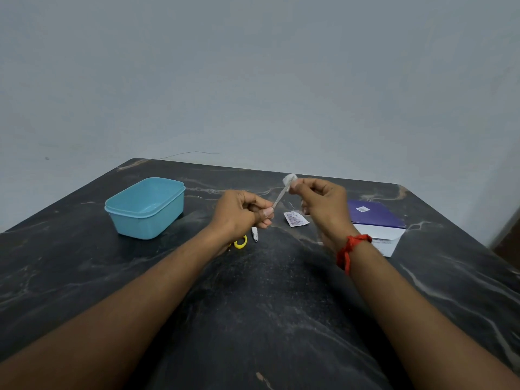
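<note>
Both hands are raised above a dark marble table (253,305). My left hand (242,212) pinches the lower end of a thin white gauze strip (280,196) between thumb and fingers. My right hand (323,204) pinches the small white roll (289,179) at the strip's upper end. The strip runs taut and slanted between the two hands. A red thread (350,250) is tied round my right wrist.
A light blue plastic box (146,206) stands open at the left. Yellow scissor handles (240,242) and a small white piece (254,234) lie under my left hand. A printed white sachet (295,219) lies in the middle. A purple and white carton (377,223) sits at the right.
</note>
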